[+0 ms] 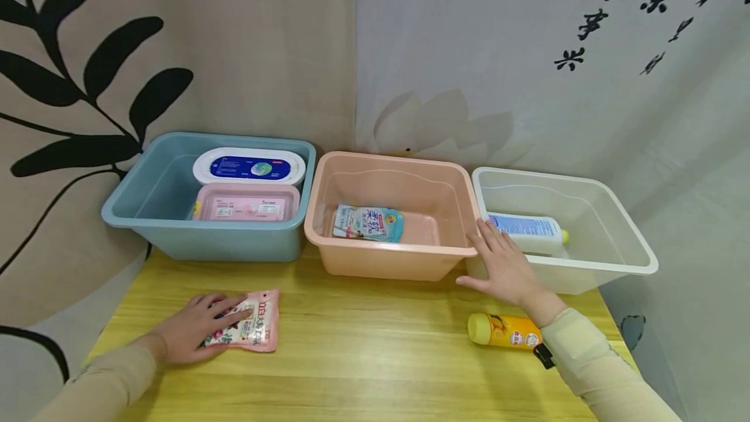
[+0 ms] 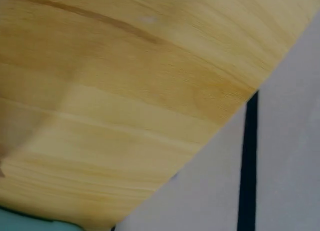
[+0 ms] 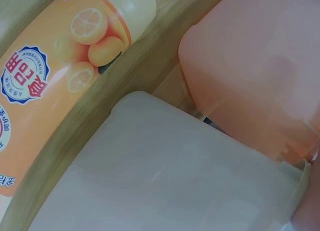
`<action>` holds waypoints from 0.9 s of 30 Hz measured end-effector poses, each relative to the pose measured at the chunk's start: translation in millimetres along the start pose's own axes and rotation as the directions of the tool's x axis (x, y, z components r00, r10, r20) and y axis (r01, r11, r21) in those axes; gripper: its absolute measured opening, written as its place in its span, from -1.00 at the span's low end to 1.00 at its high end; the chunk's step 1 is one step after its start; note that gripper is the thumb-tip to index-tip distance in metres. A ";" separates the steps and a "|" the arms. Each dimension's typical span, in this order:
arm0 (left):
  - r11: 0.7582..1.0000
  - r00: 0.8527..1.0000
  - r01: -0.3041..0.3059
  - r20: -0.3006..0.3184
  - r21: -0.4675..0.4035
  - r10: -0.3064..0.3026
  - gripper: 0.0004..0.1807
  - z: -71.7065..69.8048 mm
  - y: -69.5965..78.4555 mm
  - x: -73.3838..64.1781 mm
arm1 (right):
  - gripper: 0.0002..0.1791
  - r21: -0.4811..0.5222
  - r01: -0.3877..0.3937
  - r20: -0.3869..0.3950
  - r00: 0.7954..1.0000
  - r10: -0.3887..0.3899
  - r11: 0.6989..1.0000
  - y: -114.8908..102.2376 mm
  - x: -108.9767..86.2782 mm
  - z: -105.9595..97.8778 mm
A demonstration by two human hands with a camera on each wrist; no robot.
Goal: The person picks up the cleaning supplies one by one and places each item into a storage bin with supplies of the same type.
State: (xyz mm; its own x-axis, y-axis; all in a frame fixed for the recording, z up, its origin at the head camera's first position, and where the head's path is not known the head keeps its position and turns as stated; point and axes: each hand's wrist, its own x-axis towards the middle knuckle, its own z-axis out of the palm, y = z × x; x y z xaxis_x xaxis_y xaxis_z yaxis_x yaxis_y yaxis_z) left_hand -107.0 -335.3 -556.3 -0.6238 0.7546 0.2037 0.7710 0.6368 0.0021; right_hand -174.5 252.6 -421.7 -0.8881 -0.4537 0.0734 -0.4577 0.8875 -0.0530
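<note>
My left hand (image 1: 193,327) rests on a pink-and-white printed pouch (image 1: 260,321) on the table, its fingers spread over the pouch's left part. Reaching to the white bin (image 1: 586,272), my right hand (image 1: 506,272) has its fingers extended at the front left corner, beside the peach bin (image 1: 387,264). Whether the fingertips touch the rim is unclear. A white bottle with a blue label (image 1: 524,230) lies inside the white bin. Below my right wrist, an orange bottle with a yellow cap (image 1: 506,331) lies on the table; its printed fruit shows on the bottle (image 3: 75,56) in the right wrist view.
A small blue-and-white packet (image 1: 368,223) lies in the peach bin. To the left stands a blue bin (image 1: 217,239) with a white, blue-labelled box (image 1: 249,166) and a pink box (image 1: 247,202). Printed curtains (image 1: 263,38) hang behind the wooden table (image 1: 363,344).
</note>
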 end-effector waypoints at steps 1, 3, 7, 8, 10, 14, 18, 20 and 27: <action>1.000 1.000 0.002 0.000 0.007 -0.002 -0.36 -0.7 1.9 1.5 | 0.04 0.000 0.000 -0.002 1.000 0.000 1.000 0.0 0.2 0.2; 1.000 1.000 0.010 0.009 0.008 -0.010 -0.40 -2.5 6.2 6.3 | 0.04 0.004 -0.004 -0.002 1.000 0.004 1.000 0.0 0.0 0.1; 0.998 0.999 -0.033 0.009 0.049 0.032 -0.47 -5.4 14.0 19.2 | 0.05 0.001 -0.014 0.001 1.000 0.014 1.000 0.9 -0.4 0.3; 0.997 0.999 -0.045 0.010 0.055 0.044 -0.48 -6.0 15.9 22.3 | 0.05 0.001 -0.014 0.005 1.000 0.014 1.000 0.6 -0.5 0.1; 0.995 0.997 -0.072 0.000 0.074 0.073 -0.53 -6.9 19.2 27.8 | 0.05 -0.001 -0.013 0.008 1.000 0.013 1.000 -0.1 -0.3 -0.1; 0.991 0.994 -0.103 -0.020 0.082 0.105 -0.58 -10.7 24.4 40.5 | 0.04 0.002 -0.006 0.003 1.000 0.006 1.000 -1.8 -0.3 -0.3; 0.988 0.991 -0.125 -0.031 0.092 0.128 -0.58 -19.2 25.8 55.0 | 0.04 0.005 -0.003 -0.012 1.000 0.003 1.000 -1.1 -0.9 0.3; 0.986 0.991 -0.130 -0.030 0.099 0.134 -0.57 -24.5 25.5 60.8 | 0.04 0.007 0.001 -0.019 1.000 -0.001 1.000 -0.5 -0.9 0.4; 0.981 0.988 -0.142 -0.036 0.131 0.148 -0.51 -42.1 25.0 72.9 | 0.05 0.008 0.016 -0.022 1.000 -0.016 1.000 1.1 -0.1 1.2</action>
State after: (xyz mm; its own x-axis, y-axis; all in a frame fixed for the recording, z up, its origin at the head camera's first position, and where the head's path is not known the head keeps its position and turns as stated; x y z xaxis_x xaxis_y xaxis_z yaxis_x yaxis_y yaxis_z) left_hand -127.8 -271.1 -500.2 -0.4976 0.8343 0.2373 0.8285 0.5382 -0.1550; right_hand -174.9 253.6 -422.9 -0.8796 -0.4658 0.0962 -0.4722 0.8795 -0.0596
